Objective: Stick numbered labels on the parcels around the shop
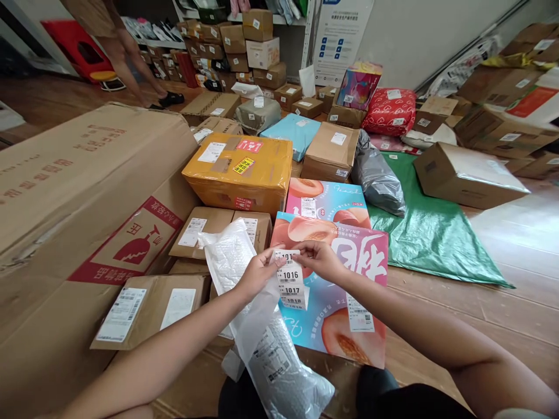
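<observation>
My left hand point(257, 273) and my right hand point(321, 259) both pinch the top of a white strip of numbered labels point(292, 282) that reads 1016 and 1017. The strip hangs in front of a pink and blue peach box point(345, 291). A white plastic mailer bag point(257, 326) lies under my left hand and across my lap. Behind the peach box lies a second peach box point(327, 201), and a yellow taped box point(240, 171) stands further back.
A very large cardboard carton point(74, 192) fills the left side. Small brown parcels point(148, 305) lie in front of it. A green tarp point(428, 233) and a grey bag point(378, 177) lie to the right. Many parcels are stacked at the back, where another person's legs point(131, 64) stand.
</observation>
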Motion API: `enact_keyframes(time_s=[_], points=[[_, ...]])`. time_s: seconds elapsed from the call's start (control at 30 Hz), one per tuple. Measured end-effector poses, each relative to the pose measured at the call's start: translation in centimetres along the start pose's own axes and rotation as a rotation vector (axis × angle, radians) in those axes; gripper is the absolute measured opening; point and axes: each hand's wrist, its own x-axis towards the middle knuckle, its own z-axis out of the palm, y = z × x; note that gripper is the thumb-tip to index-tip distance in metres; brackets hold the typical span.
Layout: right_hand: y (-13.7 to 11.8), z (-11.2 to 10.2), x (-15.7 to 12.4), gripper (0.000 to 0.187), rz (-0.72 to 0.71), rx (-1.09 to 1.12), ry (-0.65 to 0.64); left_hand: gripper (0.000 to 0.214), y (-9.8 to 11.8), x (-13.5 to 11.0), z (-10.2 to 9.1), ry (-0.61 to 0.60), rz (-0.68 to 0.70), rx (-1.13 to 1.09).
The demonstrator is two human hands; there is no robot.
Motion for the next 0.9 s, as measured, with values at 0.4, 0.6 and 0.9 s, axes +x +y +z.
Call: enact_keyframes(time_s=[0.4, 0.6, 0.9], points=[[2.2, 1.2, 5.2, 0.024, -0.141, -0.141, 0.205, 0.042, -1.9, 4.8, -2.1, 0.294, 0.238, 0.222], [2.3, 1.2, 8.6, 0.025, -0.163, -0.103, 0.258, 0.041, -0.1, 7.2, -3.7, 0.225, 0.198, 0.230], [3.9, -1.5, 14.0, 0.029, -0.249, -0.134, 0.362, 0.041, -0.6, 10.4, -5.2, 0.199, 0.143, 0.307]])
